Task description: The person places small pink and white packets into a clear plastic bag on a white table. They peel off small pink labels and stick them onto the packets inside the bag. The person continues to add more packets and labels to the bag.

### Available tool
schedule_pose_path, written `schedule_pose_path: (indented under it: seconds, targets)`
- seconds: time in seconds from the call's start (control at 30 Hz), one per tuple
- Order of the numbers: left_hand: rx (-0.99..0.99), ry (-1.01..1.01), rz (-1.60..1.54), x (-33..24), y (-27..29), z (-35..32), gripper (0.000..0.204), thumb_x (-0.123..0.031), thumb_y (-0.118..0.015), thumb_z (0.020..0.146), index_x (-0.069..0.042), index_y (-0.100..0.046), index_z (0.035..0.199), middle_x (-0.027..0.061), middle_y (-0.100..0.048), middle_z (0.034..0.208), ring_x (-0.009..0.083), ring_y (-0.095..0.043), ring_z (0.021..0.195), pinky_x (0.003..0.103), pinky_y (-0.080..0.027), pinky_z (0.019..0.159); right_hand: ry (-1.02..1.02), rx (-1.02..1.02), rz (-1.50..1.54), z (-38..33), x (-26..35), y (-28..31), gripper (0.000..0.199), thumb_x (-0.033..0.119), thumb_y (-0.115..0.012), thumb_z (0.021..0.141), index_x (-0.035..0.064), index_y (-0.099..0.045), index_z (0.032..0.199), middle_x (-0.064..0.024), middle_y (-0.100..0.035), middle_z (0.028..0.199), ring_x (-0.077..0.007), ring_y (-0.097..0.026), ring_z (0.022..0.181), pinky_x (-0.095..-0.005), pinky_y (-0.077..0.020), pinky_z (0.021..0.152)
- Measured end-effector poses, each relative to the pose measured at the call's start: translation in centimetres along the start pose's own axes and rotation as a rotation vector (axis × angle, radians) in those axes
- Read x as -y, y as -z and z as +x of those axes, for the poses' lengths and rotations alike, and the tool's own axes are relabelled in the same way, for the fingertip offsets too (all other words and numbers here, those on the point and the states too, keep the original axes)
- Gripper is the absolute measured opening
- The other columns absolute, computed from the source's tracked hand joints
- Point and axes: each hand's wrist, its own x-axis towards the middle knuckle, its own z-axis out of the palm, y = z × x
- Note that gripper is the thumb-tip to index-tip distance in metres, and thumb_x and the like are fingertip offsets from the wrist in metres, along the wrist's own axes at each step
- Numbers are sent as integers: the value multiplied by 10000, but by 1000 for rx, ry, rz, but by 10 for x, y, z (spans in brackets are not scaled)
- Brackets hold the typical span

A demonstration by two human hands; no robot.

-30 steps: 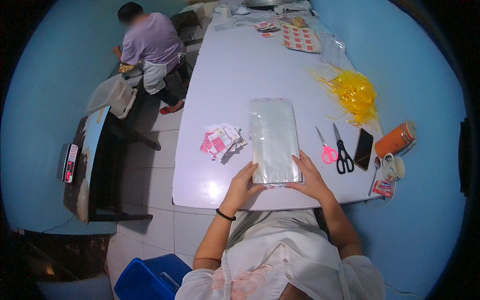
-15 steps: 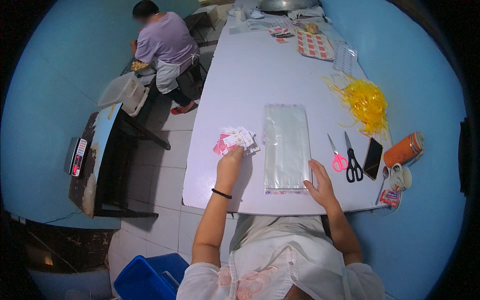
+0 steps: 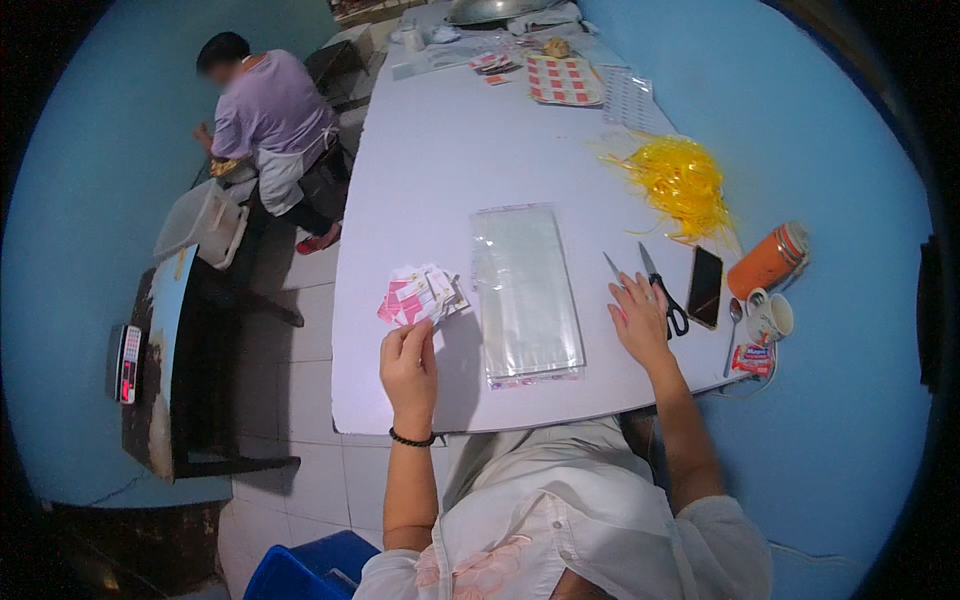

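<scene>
The bags [image 3: 525, 290] lie already stacked, the cards [image 3: 410, 292] still heaped loose; my left grip [image 3: 408, 365] is together beside those, my right grip [image 3: 641, 318] apart over small scissors [image 3: 611, 264].

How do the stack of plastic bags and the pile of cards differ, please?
The plastic bags look mostly clear; the cards are pink and white. The plastic bags form a larger, neater stack; the cards make a smaller, untidy heap. Both lie on the pale table.
</scene>
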Motion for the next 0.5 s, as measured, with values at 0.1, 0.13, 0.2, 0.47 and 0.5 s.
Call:
schedule_pose_path:
  seconds: [0.1,0.13,0.2,0.47,0.5]
  targets:
    - [-19,-33,9,-6,8,2,203,41,-739,800,-50,-718,981,86,-642,867,248,-621,776,340,-509,669,-95,45,-183,7,-26,-9,423,327,-562,972,131,-571,1346,-135,-524,1421,-334,-455,1344,-593,-304,1098]
    - [-16,-22,11,-7,9,2,196,39,-739,802,-49,-719,975,84,-642,863,245,-621,770,339,-508,665,-134,47,-203,8,-35,-12,430,343,-549,977,139,-565,1356,-134,-518,1427,-339,-449,1348,-604,-296,1098]
    - [-15,14,-21,-7,11,1,173,41,-735,808,-42,-720,959,85,-642,856,245,-626,766,333,-505,656,-231,35,-212,11,-51,-17,441,364,-537,983,154,-554,1370,-132,-505,1442,-343,-432,1360,-624,-279,1100]
    - [-1,46,-159,-16,11,8,212,75,-720,799,-32,-710,982,106,-646,864,253,-635,758,334,-507,660,-106,-75,-181,16,-35,13,441,300,-639,934,90,-577,1317,-148,-524,1392,-306,-454,1320,-543,-342,1083]
    - [-4,18,-170,-23,7,9,224,80,-719,796,-31,-709,990,109,-646,865,254,-635,756,335,-508,662,-63,-53,-69,18,-17,19,439,264,-669,919,77,-581,1306,-155,-546,1362,-308,-488,1287,-516,-377,1069]
